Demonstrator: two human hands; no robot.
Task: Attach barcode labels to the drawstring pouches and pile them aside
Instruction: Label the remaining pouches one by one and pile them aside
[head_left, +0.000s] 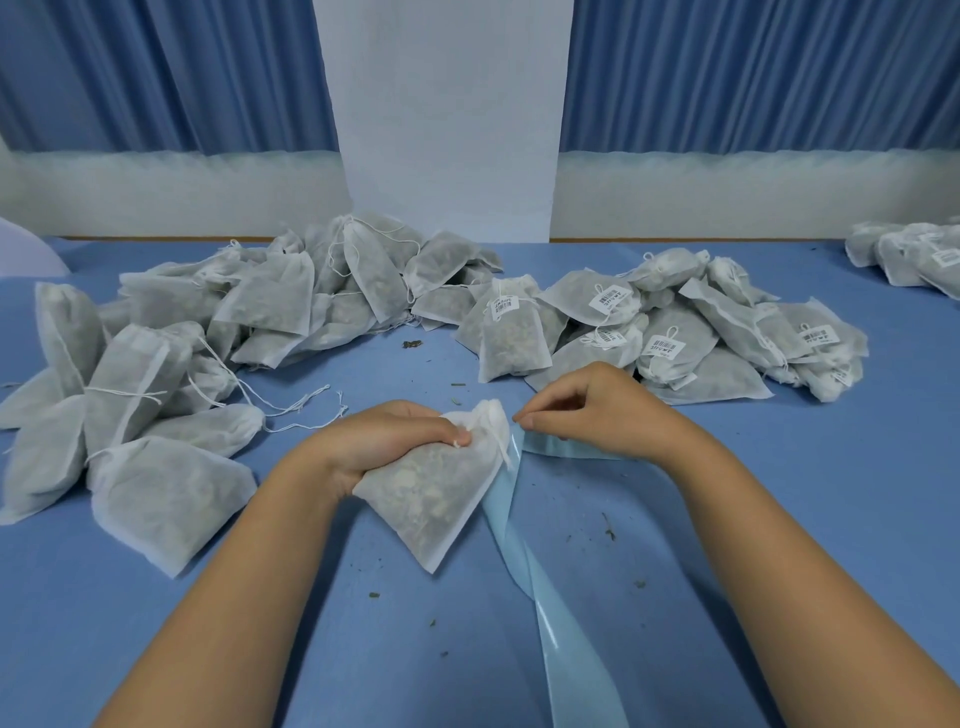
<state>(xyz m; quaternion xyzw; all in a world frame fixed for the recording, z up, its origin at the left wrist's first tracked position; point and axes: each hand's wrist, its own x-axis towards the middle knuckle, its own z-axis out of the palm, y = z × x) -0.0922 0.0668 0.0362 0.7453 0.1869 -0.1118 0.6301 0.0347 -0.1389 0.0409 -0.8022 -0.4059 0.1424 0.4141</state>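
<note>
My left hand (387, 441) grips a white drawstring pouch (434, 496) filled with dried herbs, near its gathered neck, just above the blue table. My right hand (587, 405) is right of the pouch's neck, its fingertips pinching the end of a glossy light-blue backing strip (524, 545). The strip trails from that hand down toward the near edge. No label shows between the fingers.
A heap of unlabelled pouches (208, 332) with loose strings lies at the left. A pile of pouches with barcode labels (670, 327) lies at the right, and more labelled pouches (909, 254) sit at the far right. Herb crumbs dot the blue table (779, 519).
</note>
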